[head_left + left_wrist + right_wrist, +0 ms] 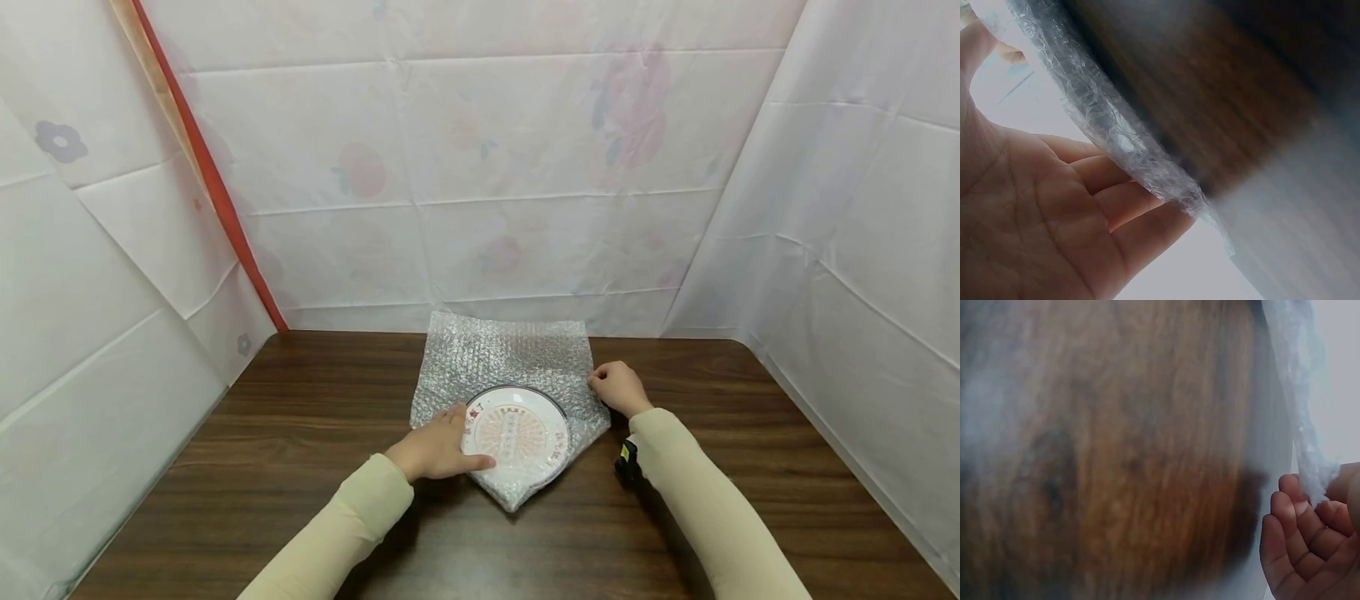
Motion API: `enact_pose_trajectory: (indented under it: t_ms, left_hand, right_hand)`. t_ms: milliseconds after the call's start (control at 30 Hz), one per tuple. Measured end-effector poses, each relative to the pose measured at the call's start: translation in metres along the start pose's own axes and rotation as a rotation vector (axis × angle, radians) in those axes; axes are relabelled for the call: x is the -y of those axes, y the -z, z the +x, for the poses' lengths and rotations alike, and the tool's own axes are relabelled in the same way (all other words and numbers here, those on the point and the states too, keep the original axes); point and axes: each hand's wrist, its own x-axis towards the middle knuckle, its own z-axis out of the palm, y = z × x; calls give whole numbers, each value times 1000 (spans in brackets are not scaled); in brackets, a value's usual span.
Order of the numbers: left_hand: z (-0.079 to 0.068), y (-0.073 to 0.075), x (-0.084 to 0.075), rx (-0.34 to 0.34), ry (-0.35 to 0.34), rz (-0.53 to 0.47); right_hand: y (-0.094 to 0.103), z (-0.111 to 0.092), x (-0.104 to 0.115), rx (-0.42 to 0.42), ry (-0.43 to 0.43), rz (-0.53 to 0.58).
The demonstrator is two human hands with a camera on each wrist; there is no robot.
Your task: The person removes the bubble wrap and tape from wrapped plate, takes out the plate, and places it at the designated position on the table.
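A round white plate (551,417) with a dark blue rim, red characters and a pinkish centre pattern lies on a sheet of bubble wrap (506,346). Clear wrap is folded over its near part and comes to a point at the front. My left hand (438,444) rests along the plate's left edge, thumb spread over the wrapped part; in the left wrist view its extended fingers touch the side of the bubble wrap. At the sheet's right edge, my right hand (619,388) pinches the wrap between thumb and fingers, as the right wrist view also shows.
The dark wooden table (300,417) carries everything. White printed curtains (525,167) hang behind and on both sides, with a red strip (217,183) at the back left. A small black object (624,471) with a yellow mark sits by the right sleeve.
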Motion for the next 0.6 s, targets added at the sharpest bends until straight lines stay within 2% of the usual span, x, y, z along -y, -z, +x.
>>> enact_pose_trajectory:
  t_ms: [333,600]
  left_hand:
    - [1,-1,-1,5,14,4]
    - [1,0,-1,19,21,12]
  right_hand:
    - [-1,-3,7,-12,-17,-55]
    - [9,-9,23,-77,27,-37]
